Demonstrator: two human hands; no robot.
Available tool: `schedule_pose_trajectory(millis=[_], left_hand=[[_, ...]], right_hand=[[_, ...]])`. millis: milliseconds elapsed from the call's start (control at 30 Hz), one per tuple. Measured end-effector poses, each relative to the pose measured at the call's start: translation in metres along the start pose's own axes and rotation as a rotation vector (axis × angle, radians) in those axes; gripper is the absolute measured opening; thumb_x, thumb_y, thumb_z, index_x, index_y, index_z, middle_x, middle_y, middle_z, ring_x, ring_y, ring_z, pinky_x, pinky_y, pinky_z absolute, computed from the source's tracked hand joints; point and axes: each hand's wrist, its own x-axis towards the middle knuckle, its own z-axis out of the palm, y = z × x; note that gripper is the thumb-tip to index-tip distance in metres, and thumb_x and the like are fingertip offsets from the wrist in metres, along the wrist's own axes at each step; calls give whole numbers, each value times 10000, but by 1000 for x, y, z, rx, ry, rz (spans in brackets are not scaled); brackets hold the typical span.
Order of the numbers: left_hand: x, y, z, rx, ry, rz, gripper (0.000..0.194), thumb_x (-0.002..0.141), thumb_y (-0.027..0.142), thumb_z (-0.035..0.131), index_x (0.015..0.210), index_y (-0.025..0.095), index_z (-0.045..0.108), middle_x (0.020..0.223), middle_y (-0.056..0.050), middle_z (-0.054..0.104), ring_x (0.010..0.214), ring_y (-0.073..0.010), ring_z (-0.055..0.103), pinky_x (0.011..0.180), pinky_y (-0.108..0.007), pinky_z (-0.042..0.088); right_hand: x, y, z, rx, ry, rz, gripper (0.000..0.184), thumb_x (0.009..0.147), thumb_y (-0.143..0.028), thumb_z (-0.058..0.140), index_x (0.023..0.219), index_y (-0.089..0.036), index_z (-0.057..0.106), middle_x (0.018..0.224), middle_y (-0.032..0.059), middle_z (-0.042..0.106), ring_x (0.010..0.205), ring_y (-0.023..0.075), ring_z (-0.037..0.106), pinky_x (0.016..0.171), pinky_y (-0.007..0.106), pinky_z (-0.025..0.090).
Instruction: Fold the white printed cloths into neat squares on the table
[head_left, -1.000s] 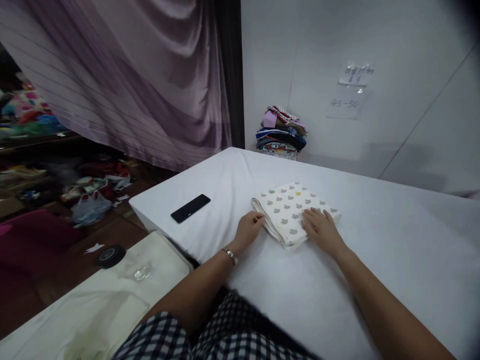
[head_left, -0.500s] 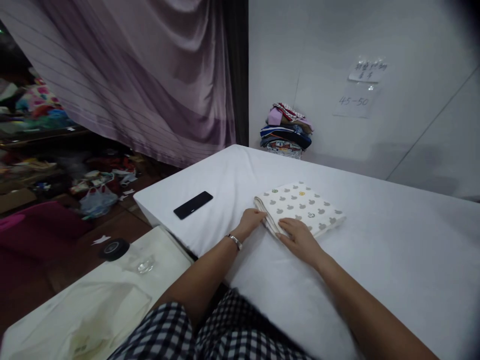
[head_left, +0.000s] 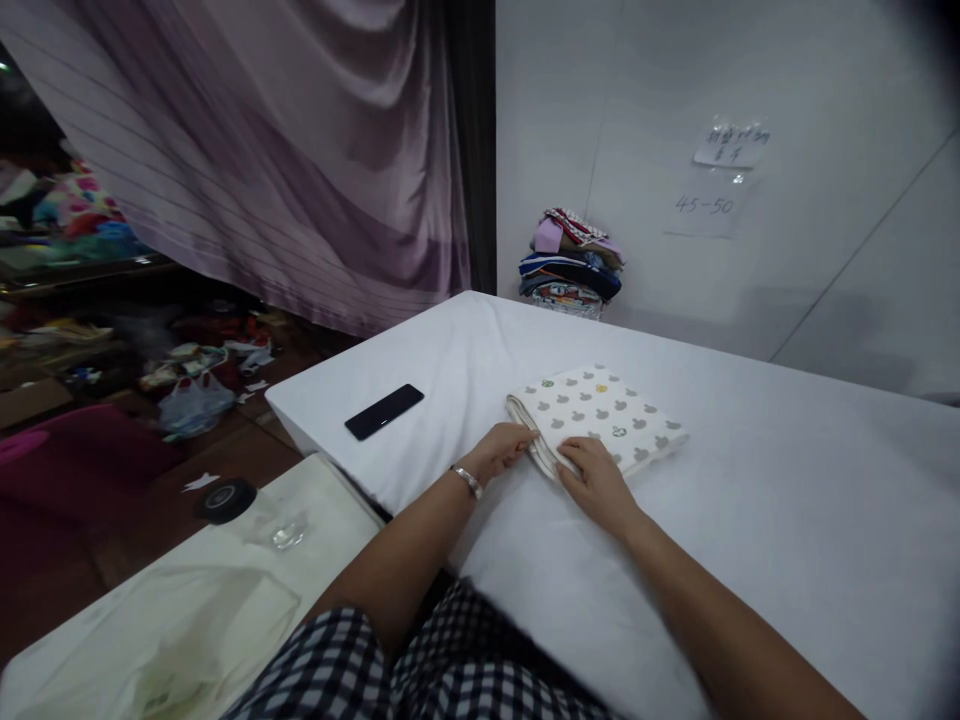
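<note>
A folded white cloth (head_left: 604, 405) with grey apple-like prints and a few green and yellow ones lies on the white-covered table (head_left: 765, 480). Its layered folded edge faces me. My left hand (head_left: 501, 452), with a silver bracelet at the wrist, pinches that edge near its middle, fingers closed on the layers. Close by, my right hand (head_left: 598, 482) grips the near corner, fingers on top and thumb along the edge. Fingertips of both hands are partly hidden by the cloth.
A black phone (head_left: 385, 411) rests left of the cloth. Nearer, a side table (head_left: 330, 500) bears a black tape roll (head_left: 227, 500), a clear small object (head_left: 289, 533) and a plastic bag (head_left: 202, 630). Folded clothes (head_left: 571, 262) are stacked by the wall; a curtain (head_left: 337, 150) hangs behind.
My left fingers have shifted slightly along the folded edge, and the hand is a little lower. The right hand keeps its place on the near corner. The cloth lies almost unchanged.
</note>
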Motion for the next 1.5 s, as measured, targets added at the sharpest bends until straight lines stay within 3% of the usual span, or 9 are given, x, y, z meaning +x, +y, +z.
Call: schedule_pose_trajectory(millis=[367, 567, 700, 767, 867, 933, 1067, 1200, 1500], left_hand=[[6, -1, 11, 44, 92, 30, 294, 718, 226, 618, 558, 190, 375, 382, 101, 280, 340, -39, 212, 384, -221, 115], [4, -3, 9, 140, 144, 46, 250, 716, 186, 582, 567, 198, 382, 405, 96, 287, 356, -59, 244, 409, -225, 165], [2, -5, 8, 246, 216, 83, 185, 694, 188, 599, 584, 185, 450, 459, 62, 385, 440, -94, 392, 469, -227, 254], [0, -5, 9, 336, 306, 145, 111, 666, 207, 635, 687, 172, 532, 585, 15, 529, 585, -139, 512, 539, -233, 310], [-4, -5, 13, 594, 483, 283, 326, 677, 263, 639, 978, 171, 554, 823, -58, 643, 767, -207, 583, 641, -265, 361], [-7, -5, 14, 733, 521, 354, 319, 719, 269, 589, 1021, 176, 550, 852, -74, 656, 788, -219, 591, 672, -283, 372], [-5, -3, 14, 600, 385, 314, 118, 753, 252, 514, 748, 180, 606, 733, -37, 639, 719, -179, 565, 638, -260, 358], [6, 0, 13, 475, 304, 252, 284, 730, 367, 561, 539, 158, 538, 510, 8, 503, 552, -137, 479, 538, -247, 309], [-4, -9, 13, 196, 238, 162, 238, 759, 292, 499, 556, 192, 426, 434, 75, 304, 387, -72, 282, 422, -217, 218]], right_hand=[[5, 2, 3, 52, 79, 38, 209, 863, -228, 404, 780, -229, 596, 844, 63, 624, 836, 225, 539, 785, 384, 426], [3, 3, 4, 172, 153, 86, 196, 864, -269, 410, 803, -225, 591, 872, 63, 631, 865, 219, 556, 797, 353, 434], [3, 4, 3, 258, 180, 150, 201, 864, -309, 413, 805, -227, 587, 849, 55, 625, 834, 213, 567, 772, 338, 447], [3, 4, 3, 266, 176, 154, 203, 863, -315, 416, 803, -226, 588, 845, 51, 622, 832, 211, 567, 775, 338, 445], [3, 4, 3, 267, 176, 153, 207, 861, -310, 418, 803, -218, 594, 842, 52, 620, 829, 208, 566, 779, 337, 441], [3, 4, 3, 267, 175, 149, 210, 860, -305, 414, 802, -216, 596, 838, 53, 622, 824, 207, 565, 777, 335, 439], [3, 3, 3, 255, 171, 143, 211, 860, -303, 411, 797, -217, 594, 832, 52, 623, 828, 205, 559, 772, 332, 435], [3, 3, 4, 236, 165, 125, 224, 864, -294, 405, 793, -205, 598, 825, 49, 621, 828, 197, 557, 779, 328, 427], [1, 4, 5, 200, 124, 84, 258, 896, -335, 424, 958, -210, 641, 969, 68, 655, 945, 211, 565, 866, 366, 435]])
